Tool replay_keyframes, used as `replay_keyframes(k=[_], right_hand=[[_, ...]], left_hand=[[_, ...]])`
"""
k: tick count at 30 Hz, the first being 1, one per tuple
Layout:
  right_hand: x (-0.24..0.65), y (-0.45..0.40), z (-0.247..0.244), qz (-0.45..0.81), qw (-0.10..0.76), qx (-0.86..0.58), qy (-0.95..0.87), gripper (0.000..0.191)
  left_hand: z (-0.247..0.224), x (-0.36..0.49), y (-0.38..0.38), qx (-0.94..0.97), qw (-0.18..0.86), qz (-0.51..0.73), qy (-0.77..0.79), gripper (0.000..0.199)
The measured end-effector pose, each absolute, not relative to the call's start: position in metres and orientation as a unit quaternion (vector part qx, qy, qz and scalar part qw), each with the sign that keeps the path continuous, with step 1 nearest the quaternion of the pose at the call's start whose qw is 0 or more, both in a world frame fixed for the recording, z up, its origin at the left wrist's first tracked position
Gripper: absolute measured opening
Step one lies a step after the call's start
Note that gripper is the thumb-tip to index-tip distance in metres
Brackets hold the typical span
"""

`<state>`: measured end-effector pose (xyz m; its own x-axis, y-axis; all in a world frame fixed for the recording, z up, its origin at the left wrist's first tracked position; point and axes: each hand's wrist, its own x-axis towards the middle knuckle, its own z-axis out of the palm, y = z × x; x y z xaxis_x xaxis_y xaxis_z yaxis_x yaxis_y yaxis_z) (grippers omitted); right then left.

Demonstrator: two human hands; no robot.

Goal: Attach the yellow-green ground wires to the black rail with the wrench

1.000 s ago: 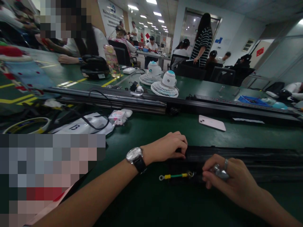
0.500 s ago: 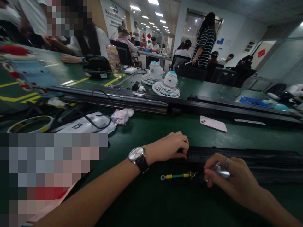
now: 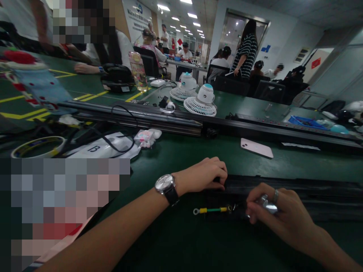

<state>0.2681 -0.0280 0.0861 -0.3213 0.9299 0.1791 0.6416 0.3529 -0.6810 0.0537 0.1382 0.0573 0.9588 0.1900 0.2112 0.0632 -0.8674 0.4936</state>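
The right hand (image 3: 285, 213) (ringed) grips a small silvery object (image 3: 269, 206).

One head-worn camera looked out from the wearer's own head height, forward and down over a green worktable (image 3: 176, 151). Left hand (image 3: 204, 175) and right hand (image 3: 280, 209) lay near the lens, below mid-frame, forearms (image 3: 119, 223) entering from the lower corners. White fans (image 3: 200, 105) fell at middle depth; beyond, the view ran deep into the room, up to ceiling lights (image 3: 192, 15). Wide field; worktable sloped downward rightward.
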Motion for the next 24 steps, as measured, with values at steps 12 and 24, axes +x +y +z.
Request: replay_keyframes(k=[12, 24], right_hand=[[0.2653, -0.0267, 0.0858, 0.211, 0.265, -0.495, -0.8, 0.011], [0.2621, -0.026, 0.0873, 0.225, 0.25, -0.456, -0.824, 0.007]], left_hand=[[0.0545, 0.0546, 0.1387, 0.958, 0.243, 0.137, 0.061, 0.006], [0.0548, 0.0541, 0.1389, 0.961, 0.238, 0.128, 0.063, 0.005]])
